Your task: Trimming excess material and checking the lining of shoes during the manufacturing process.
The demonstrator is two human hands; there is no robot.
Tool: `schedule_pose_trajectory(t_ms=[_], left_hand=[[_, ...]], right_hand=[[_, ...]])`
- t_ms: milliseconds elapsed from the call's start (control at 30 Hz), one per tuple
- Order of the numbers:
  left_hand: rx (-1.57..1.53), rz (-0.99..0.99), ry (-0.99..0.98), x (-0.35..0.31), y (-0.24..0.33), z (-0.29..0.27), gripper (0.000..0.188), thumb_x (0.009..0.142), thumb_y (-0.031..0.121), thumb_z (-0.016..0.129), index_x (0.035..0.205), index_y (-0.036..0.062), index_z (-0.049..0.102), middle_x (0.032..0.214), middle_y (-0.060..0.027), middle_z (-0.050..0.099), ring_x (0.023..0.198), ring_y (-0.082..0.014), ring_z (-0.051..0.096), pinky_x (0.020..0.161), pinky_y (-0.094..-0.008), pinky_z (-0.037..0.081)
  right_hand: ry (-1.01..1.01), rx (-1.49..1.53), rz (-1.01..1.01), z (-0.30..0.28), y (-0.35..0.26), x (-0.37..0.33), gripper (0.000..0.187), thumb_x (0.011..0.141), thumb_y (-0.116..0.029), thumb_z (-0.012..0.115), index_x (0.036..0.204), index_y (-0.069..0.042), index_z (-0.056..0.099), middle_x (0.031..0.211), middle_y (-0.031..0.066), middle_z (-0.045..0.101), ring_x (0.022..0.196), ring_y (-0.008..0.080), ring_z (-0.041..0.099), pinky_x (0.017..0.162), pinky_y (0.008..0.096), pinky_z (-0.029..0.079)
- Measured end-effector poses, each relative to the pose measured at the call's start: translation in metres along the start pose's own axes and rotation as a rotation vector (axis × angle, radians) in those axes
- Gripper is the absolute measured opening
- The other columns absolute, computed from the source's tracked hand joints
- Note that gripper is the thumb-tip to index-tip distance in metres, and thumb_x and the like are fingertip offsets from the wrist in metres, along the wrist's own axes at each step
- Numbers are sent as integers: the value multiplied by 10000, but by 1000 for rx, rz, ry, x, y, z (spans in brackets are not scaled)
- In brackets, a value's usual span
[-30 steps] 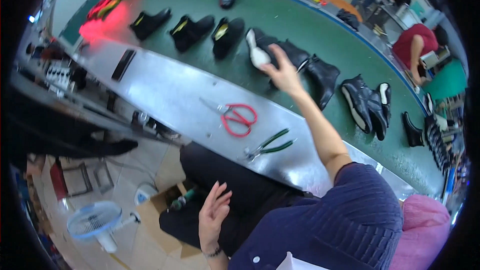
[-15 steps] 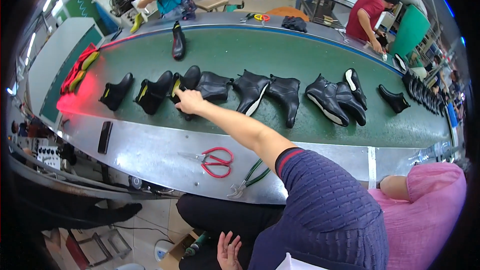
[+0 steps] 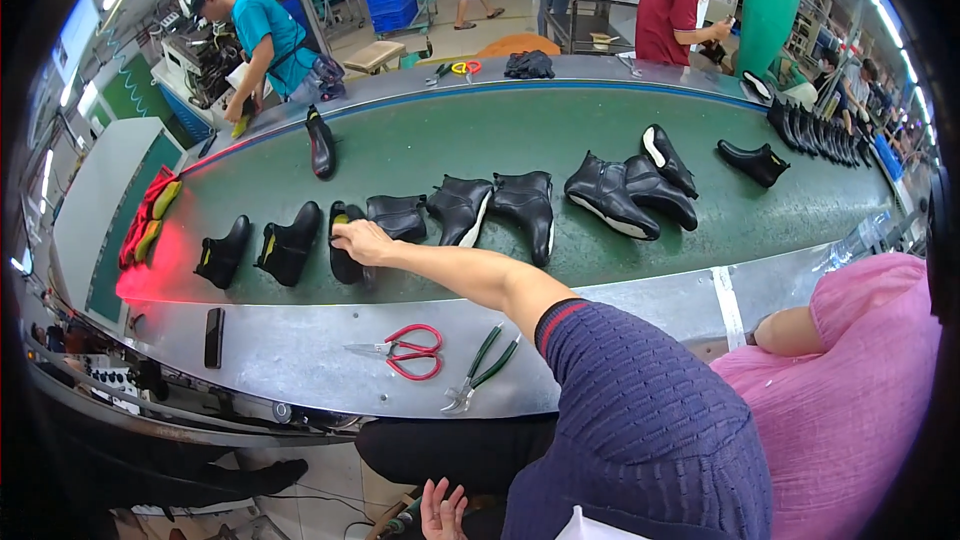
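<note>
My right arm stretches leftward over the green belt, and my right hand point(image 3: 362, 240) is closed at the opening of a black boot point(image 3: 345, 258) with a yellow lining. The fingertips are partly hidden. Left of it stand two more black ankle boots point(image 3: 287, 243) point(image 3: 222, 251) with yellow inside. Just right of the hand lies a black boot point(image 3: 397, 217), followed by two others with raised shafts point(image 3: 462, 208) point(image 3: 524, 210). Down at the lower edge, over my lap, my left hand point(image 3: 443, 512) is open and holds nothing, fingers loosely raised.
Red-handled scissors point(image 3: 412, 352), green-handled pliers point(image 3: 480, 370) and a phone point(image 3: 214, 337) lie on the metal ledge point(image 3: 300, 350). Further boots point(image 3: 612, 197) are on the belt point(image 3: 400, 130). A person in pink point(image 3: 840, 360) sits close at right; people in teal point(image 3: 270, 40) and red point(image 3: 668, 15) work opposite.
My view has shifted. My right hand has gone from a pointing finger at the boot's yellow lining to a closed grip, and that boot has turned. Across the belt, the person in red has raised their hands.
</note>
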State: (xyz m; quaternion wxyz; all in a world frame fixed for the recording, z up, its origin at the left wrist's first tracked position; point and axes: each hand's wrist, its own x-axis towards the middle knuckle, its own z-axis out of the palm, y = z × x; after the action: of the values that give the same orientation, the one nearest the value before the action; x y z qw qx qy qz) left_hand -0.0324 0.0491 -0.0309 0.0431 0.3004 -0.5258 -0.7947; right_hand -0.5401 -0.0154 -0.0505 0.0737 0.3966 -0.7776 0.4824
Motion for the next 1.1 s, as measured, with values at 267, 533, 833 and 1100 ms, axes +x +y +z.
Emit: schedule_pose_trajectory(t_ms=[267,533,833,1100], left_hand=[[269,192,21,8,29,-10,557,991,172,548,1485,82,306,1425,-152,456,1231,-297,524,1005,-394,445],[664,408,5,24,92,14,821,822,239,738,1489,65,291,1423,-136,438,1321,-300,409,1106,-429,302],[374,739,68,37,35,-3,707,829,234,723,1412,41,373,1381,-138,460,1279,-277,442,1072,-411,354],[53,428,536,3,-2,-11,716,801,213,747,1381,-4,388,1312,-137,514,1191,-265,526,1001,-388,431]], right_hand=[[-19,218,-339,-103,-150,-17,219,867,-277,627,936,-69,627,772,182,632,758,391,621,656,457,473],[-340,795,-460,-145,-278,-88,229,926,-197,629,817,-4,570,588,5,519,552,62,460,493,271,367],[-805,723,-318,-84,-281,-154,528,920,-397,607,1229,23,524,845,174,661,691,278,663,626,363,529],[-784,398,-477,-20,-294,-260,694,837,-297,661,1354,60,366,874,216,592,730,390,624,630,435,516]])
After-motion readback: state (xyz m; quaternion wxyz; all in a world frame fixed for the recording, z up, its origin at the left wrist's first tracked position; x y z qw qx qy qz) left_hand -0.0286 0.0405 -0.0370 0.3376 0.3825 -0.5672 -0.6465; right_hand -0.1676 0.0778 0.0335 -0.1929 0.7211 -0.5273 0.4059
